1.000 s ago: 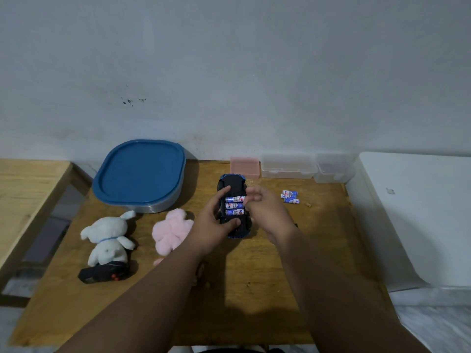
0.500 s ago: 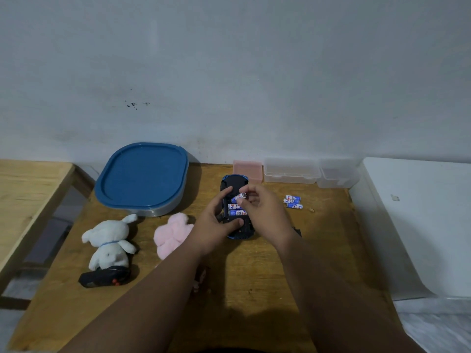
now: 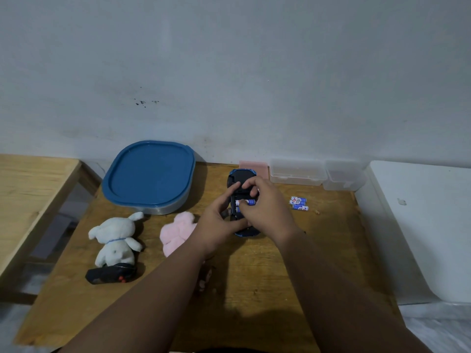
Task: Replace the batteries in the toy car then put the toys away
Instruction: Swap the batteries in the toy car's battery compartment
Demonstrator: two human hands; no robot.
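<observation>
The blue toy car (image 3: pixel 241 176) lies upside down on the wooden table (image 3: pixel 254 289), its battery bay open. My left hand (image 3: pixel 219 225) grips the car from its left side. Two blue-and-white batteries (image 3: pixel 246 202) sit in the bay; the slot above them shows empty. My right hand (image 3: pixel 267 212) is curled over the bay, and its fingertips pinch what looks like one battery, mostly hidden. Two loose batteries (image 3: pixel 298 203) lie to the right of the car. A white plush (image 3: pixel 114 240) and a pink plush (image 3: pixel 175 233) lie to the left.
A black remote (image 3: pixel 112 274) lies in front of the white plush. A blue-lidded container (image 3: pixel 150 174) stands at the back left. A pink box (image 3: pixel 254 165) and two clear boxes (image 3: pixel 297 171) line the wall. A white cabinet (image 3: pixel 420 225) borders the right side, and another wooden table (image 3: pixel 30 194) the left.
My right hand lifted the top battery out of the car's bay, where three sat before, and now two remain. My left hand kept its hold on the car.
</observation>
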